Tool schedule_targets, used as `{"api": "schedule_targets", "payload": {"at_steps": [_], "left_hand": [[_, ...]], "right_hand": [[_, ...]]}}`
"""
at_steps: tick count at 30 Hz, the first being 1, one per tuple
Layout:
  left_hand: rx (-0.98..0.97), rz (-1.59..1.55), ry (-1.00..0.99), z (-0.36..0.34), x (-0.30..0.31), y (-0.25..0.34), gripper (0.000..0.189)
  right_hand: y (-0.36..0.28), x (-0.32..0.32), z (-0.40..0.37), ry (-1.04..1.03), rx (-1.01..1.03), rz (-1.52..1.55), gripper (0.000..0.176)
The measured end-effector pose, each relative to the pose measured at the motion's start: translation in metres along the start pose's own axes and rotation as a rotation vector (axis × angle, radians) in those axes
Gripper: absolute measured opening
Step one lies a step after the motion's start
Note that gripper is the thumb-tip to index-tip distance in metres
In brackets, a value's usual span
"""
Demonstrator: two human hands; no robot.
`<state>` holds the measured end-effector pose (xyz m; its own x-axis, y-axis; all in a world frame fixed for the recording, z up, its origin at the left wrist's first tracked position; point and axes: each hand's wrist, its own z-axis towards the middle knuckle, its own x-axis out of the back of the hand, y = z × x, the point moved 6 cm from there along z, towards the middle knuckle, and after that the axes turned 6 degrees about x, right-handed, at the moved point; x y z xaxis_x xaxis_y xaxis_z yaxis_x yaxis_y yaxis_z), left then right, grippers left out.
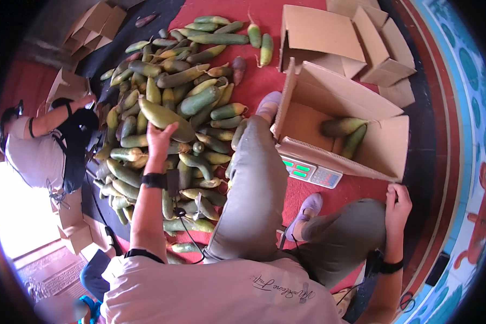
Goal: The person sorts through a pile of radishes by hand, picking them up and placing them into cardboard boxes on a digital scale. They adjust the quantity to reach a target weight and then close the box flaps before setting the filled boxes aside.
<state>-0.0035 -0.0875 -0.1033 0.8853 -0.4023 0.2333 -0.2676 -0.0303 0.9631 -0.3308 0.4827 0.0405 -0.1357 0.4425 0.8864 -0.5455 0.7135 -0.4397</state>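
My left hand (161, 141) is closed around a large green radish (164, 119), lifted at the top of a wide heap of green radishes (183, 81). My right hand (398, 208) is beside my right knee, its fingers curled at the near right corner of an open cardboard box (337, 153). Inside that box lie a thick radish (340, 127) and a slimmer green radish (353, 141). Under the near side of the box, a digital scale (310, 171) shows lit green displays.
More cardboard boxes (324, 33) stand beyond the open box. Two radishes (265, 49) lie apart on the red carpet (294, 202). Another person (43, 140) sits at the left of the heap, near more cartons (100, 24). My legs stand between heap and scale.
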Motion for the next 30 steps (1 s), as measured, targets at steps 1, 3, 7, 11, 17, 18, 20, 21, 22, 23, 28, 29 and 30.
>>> {"api": "schedule_targets", "payload": {"at_steps": [1, 3, 7, 11, 17, 18, 20, 21, 22, 23, 28, 29, 30], "left_hand": [[-0.007, -0.028, -0.002, -0.003, 0.001, 0.021, 0.049], [-0.009, -0.096, -0.009, -0.015, 0.001, 0.070, 0.052], [-0.134, -0.327, -0.112, -0.034, -0.019, 0.162, 0.051], [-0.173, -0.619, -0.310, -0.072, -0.069, 0.242, 0.048], [0.137, -0.897, -0.703, -0.142, -0.172, 0.269, 0.037], [0.165, -0.898, -0.744, -0.153, -0.185, 0.269, 0.037], [0.206, -0.916, -0.820, -0.170, -0.206, 0.264, 0.040], [0.233, -0.890, -0.844, -0.176, -0.211, 0.263, 0.043], [0.236, -0.846, -0.913, -0.176, -0.218, 0.256, 0.048], [0.277, -0.801, -0.935, -0.174, -0.223, 0.249, 0.045], [0.094, -0.357, -0.849, -0.147, -0.204, 0.223, 0.045], [0.101, -0.380, -0.820, -0.135, -0.197, 0.213, 0.043], [0.106, -0.403, -0.790, -0.122, -0.192, 0.201, 0.041]], "right_hand": [[-0.005, 0.000, 0.001, 0.015, 0.040, 0.010, 0.007], [-0.015, 0.002, 0.003, 0.040, 0.077, 0.011, 0.006], [-0.050, 0.007, 0.013, 0.087, 0.222, 0.034, 0.008], [-0.120, 0.027, 0.032, 0.123, 0.293, 0.161, 0.030], [-0.218, 0.034, 0.041, 0.144, 0.606, 0.126, 0.095], [-0.221, 0.027, 0.042, 0.143, 0.606, 0.140, 0.099], [-0.213, 0.017, 0.045, 0.204, 0.614, 0.147, 0.097], [-0.201, 0.015, 0.049, 0.197, 0.548, 0.199, 0.094], [-0.190, 0.016, 0.052, 0.189, 0.482, 0.250, 0.092], [-0.183, 0.017, 0.054, 0.178, 0.475, 0.227, 0.083], [-0.132, 0.014, 0.084, 0.074, 0.253, 0.295, 0.071], [-0.116, 0.010, 0.095, 0.031, 0.257, 0.202, 0.071], [-0.098, 0.005, 0.105, -0.012, 0.263, 0.109, 0.070]]}}
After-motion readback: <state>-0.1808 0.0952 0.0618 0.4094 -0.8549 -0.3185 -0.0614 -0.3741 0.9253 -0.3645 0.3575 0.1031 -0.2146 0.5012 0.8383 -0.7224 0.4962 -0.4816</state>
